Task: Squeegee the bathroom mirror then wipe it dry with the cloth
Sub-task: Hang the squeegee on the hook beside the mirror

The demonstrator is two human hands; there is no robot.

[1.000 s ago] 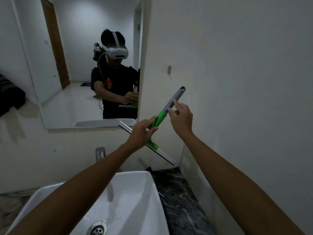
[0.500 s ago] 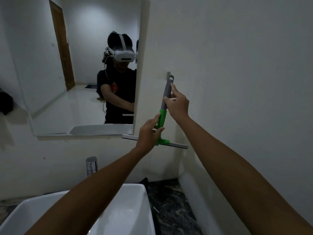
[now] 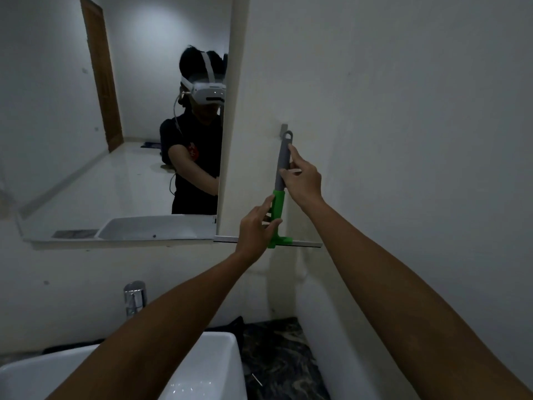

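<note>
Squeegee [image 3: 279, 192] upright against the white wall [image 3: 403, 140] beside the mirror [image 3: 115, 125], fingers of both hands pinching its handle.

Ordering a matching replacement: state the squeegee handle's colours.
Grey upper handle, green lower section; the head view shows it.

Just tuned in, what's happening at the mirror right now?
A person holds a squeegee upright against the wall just right of the mirror, blade at the bottom. The right hand pinches the grey upper handle, whose loop end sits at a small wall hook. The left hand grips the green lower handle. It looks like the squeegee is being hung on or taken off the hook. Whether a cloth is in view is hard to tell.
</note>
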